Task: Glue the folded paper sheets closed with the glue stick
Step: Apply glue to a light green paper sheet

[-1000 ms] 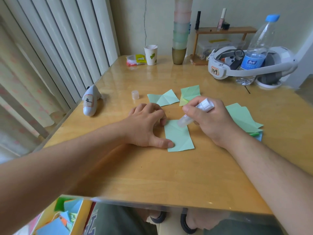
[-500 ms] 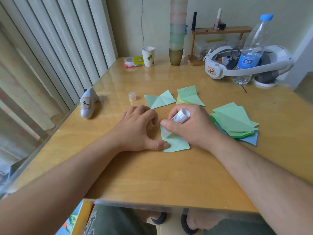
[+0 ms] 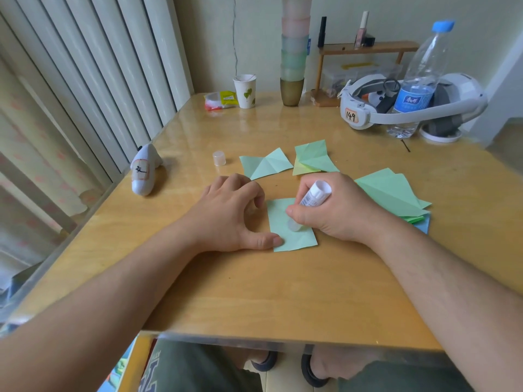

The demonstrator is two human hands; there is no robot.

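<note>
The right hand [image 3: 336, 210] grips the glue stick [image 3: 311, 200], tilted with its tip down and touching the folded green sheet [image 3: 294, 239]. The left hand [image 3: 229, 210], grasping nothing, pins the sheet's left edge, its long axis running away from the person.

The glue stick [image 3: 313, 197] is largely covered by the right hand [image 3: 336, 209]; only its tip and rear end are seen. The far edge of the green sheet [image 3: 285, 227] is masked by both hands. The paper stack [image 3: 393, 193] is partly hidden. The bottle label [image 3: 411, 100] cannot be read. Both forearms are cut off by the frame.
</note>
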